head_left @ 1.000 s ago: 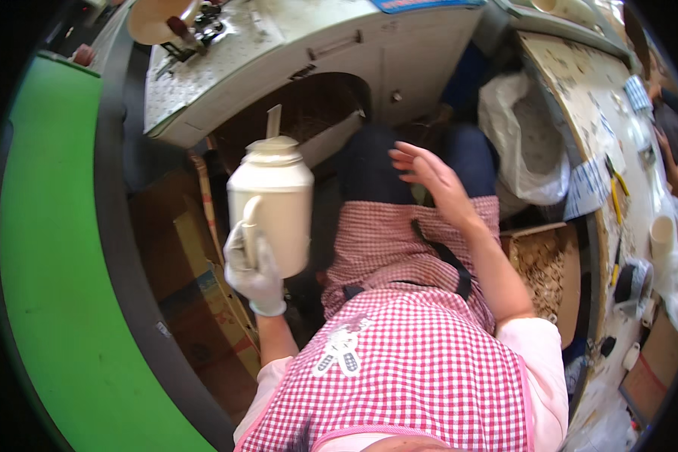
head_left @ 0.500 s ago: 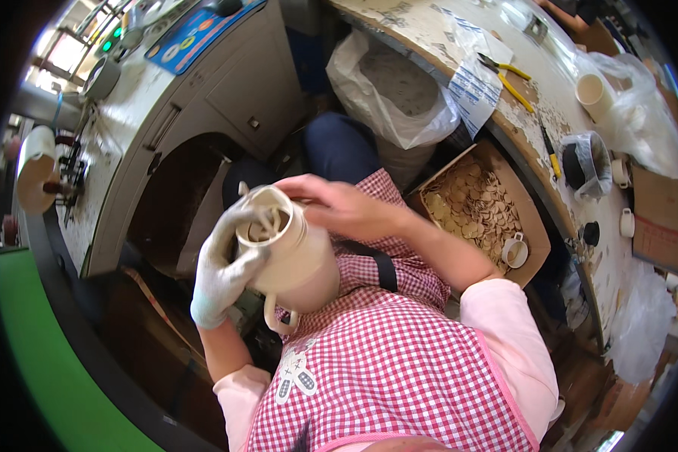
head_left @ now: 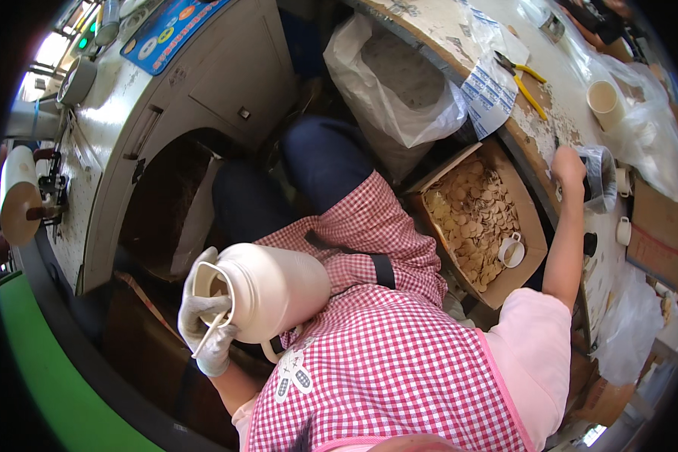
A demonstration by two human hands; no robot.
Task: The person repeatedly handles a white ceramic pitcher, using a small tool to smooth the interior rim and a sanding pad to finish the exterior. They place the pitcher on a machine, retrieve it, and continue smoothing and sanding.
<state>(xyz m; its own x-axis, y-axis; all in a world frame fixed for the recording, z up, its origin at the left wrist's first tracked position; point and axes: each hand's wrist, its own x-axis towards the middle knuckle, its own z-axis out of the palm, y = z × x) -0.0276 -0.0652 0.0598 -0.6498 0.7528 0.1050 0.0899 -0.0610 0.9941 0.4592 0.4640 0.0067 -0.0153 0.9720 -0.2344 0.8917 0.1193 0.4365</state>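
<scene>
Nearest, a red-and-white checked apron [head_left: 399,361] covered the seated person's chest and lap. Over its left side, against the body, a cream plastic jug [head_left: 290,290] lay tipped on its side, mouth to the left and handle [head_left: 269,351] low. The left hand [head_left: 203,324], in a pale glove, was clasped about the jug's mouth, fingers curled at the rim; a thin cream strip [head_left: 209,337] stuck out there.

The bare right hand [head_left: 569,167] reached out to the bench [head_left: 542,128] on the right, bent downward; its fingers were hidden, so whether they gripped anything could not be told. Just beside it stood a clear plastic bag [head_left: 599,181].

Below the bench, a cardboard box [head_left: 531,252] held many thin, round, pale pieces [head_left: 471,215] and a small white ring-like part [head_left: 511,250]. Beyond it was a white sack [head_left: 354,68]. On the bench, yellow-handled pliers [head_left: 531,89] lay partly over a blue-and-white sheet [head_left: 489,94], with a cream cup [head_left: 604,102] farther right. At the far left stood a grey cabinet [head_left: 241,79], a blue mat [head_left: 165,38] on top.
</scene>
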